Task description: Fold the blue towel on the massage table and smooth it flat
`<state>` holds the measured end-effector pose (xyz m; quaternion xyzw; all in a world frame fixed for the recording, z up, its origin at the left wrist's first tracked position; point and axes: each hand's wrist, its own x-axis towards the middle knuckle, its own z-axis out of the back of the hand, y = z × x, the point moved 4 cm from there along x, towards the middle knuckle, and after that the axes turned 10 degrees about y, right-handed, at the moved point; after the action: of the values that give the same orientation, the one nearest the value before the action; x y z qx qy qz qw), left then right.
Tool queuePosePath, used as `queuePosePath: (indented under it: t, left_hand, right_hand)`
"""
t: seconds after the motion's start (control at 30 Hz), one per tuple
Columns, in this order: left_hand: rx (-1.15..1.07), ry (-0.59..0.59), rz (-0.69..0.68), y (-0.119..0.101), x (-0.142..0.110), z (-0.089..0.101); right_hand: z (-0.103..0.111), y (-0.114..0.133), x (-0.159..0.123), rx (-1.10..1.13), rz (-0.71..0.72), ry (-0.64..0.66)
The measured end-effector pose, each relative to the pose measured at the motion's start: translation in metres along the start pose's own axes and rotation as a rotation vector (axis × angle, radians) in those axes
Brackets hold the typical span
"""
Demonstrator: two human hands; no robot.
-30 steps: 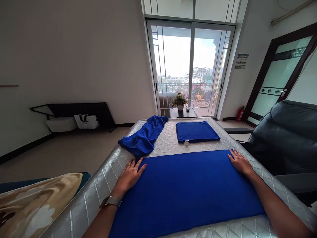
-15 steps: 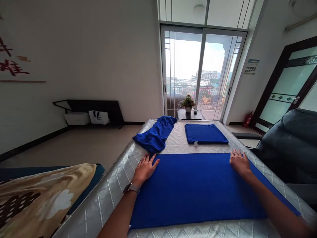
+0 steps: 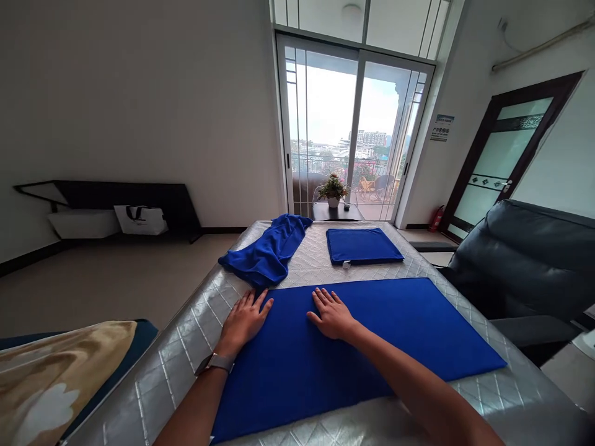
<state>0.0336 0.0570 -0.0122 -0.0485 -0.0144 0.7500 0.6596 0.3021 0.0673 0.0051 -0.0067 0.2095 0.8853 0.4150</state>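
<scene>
A blue cloth [image 3: 400,328] lies spread flat in front of me on a silvery quilted surface [image 3: 171,353]. My left hand [image 3: 244,319] rests on its far left corner, fingers spread, with a watch on the wrist. Palm down on the same cloth, left of its middle, is my right hand [image 3: 332,314], fingers stretched out and holding nothing. Beyond my left hand is a crumpled blue cloth [image 3: 269,251]. Farther off to the right lies a neatly folded blue cloth [image 3: 365,245] with a small white tag at its near edge.
A dark padded armchair [image 3: 534,260] stands close on the right. At the lower left is a brown patterned blanket [image 3: 69,371]. A potted plant [image 3: 333,189] stands on a small dark table before the sliding glass door [image 3: 320,111]. A white bag [image 3: 141,220] sits by the left wall.
My right hand has slid left from the cloth's far right part to left of its middle. My left hand stays at the far left corner. The view has turned slightly right.
</scene>
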Motion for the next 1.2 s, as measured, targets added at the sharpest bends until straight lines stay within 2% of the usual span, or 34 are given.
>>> queuePosePath:
  t: [0.07,0.13,0.27,0.4,0.47,0.53,0.7,0.9,1.07,1.13,1.2]
  left_hand:
    - [0.013,0.008,0.000,0.002,0.002,-0.002]
    - [0.027,0.009,0.005,0.004,0.003,-0.004]
    - [0.062,-0.011,0.004,0.006,0.006,-0.008]
    - [0.063,0.017,0.009,0.009,0.008,-0.010]
    - [0.059,0.016,0.007,0.010,0.009,-0.009]
    - [0.056,0.004,0.000,0.010,0.009,-0.009]
    - [0.052,0.005,0.009,0.008,0.008,-0.008]
    - [0.040,0.014,0.018,0.001,0.003,-0.003]
    - [0.020,0.023,0.032,-0.004,-0.002,0.001]
    - [0.032,0.004,0.021,-0.005,-0.003,0.001]
    - [0.044,-0.010,0.015,-0.006,-0.003,0.000]
  right_hand:
    - [0.006,-0.027,-0.012,-0.015,-0.053,-0.002]
    - [0.014,-0.064,-0.030,-0.036,-0.139,-0.013]
    - [0.030,-0.163,-0.075,-0.087,-0.376,-0.040]
    - [0.047,-0.259,-0.125,-0.130,-0.615,-0.084]
    - [0.054,-0.291,-0.145,-0.125,-0.690,-0.110]
    - [0.056,-0.312,-0.157,-0.113,-0.735,-0.130]
    - [0.049,-0.335,-0.160,-0.121,-0.755,-0.166]
    - [0.046,-0.338,-0.157,-0.180,-0.770,-0.140]
    - [0.057,-0.320,-0.158,-0.253,-0.861,-0.103]
    - [0.061,-0.305,-0.155,-0.277,-0.905,-0.138]
    - [0.062,-0.277,-0.145,-0.313,-0.926,-0.185]
